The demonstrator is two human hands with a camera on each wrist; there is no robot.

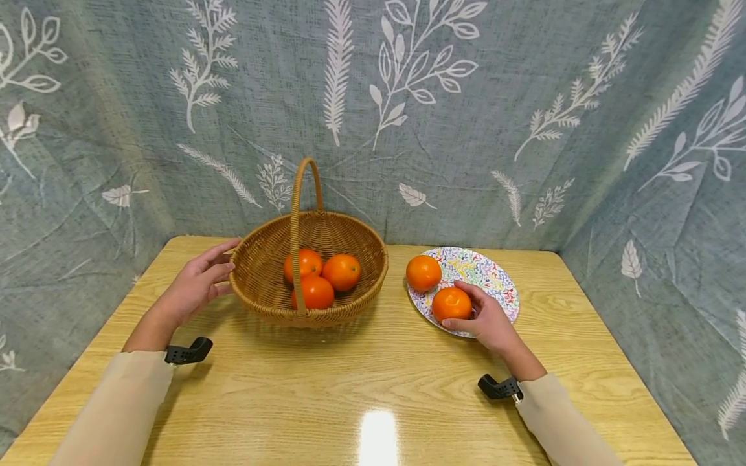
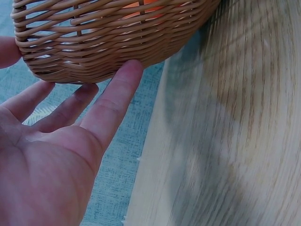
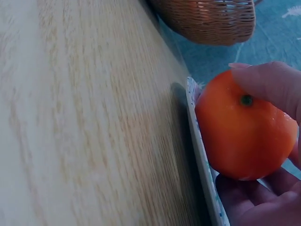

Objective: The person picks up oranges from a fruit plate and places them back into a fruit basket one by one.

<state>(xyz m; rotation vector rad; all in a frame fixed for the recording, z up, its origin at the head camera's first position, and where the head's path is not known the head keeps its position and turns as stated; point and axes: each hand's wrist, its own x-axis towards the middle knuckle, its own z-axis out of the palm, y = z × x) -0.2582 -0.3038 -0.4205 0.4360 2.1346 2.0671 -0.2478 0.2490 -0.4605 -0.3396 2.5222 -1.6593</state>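
My right hand (image 1: 489,320) grips an orange (image 1: 451,304) over the near part of a colorful patterned plate (image 1: 495,278). In the right wrist view, the thumb lies across the top of this orange (image 3: 244,132) beside its green stem spot, and the other fingers curl underneath. A second orange (image 1: 423,272) sits on the plate's left side. With fingers spread and fairly straight, my left hand (image 1: 195,285) touches the left side of a wicker basket (image 1: 262,252); the left wrist view shows fingertips against the basket's weave (image 2: 94,52). Inside the basket lie three oranges (image 1: 342,272).
Basket and plate stand on a light wooden table (image 1: 326,395), the basket left of the plate. The basket's tall arched handle (image 1: 296,226) rises over its middle. A grey-blue curtain (image 1: 443,168) with white leaf patterns hangs behind the table and along both sides.
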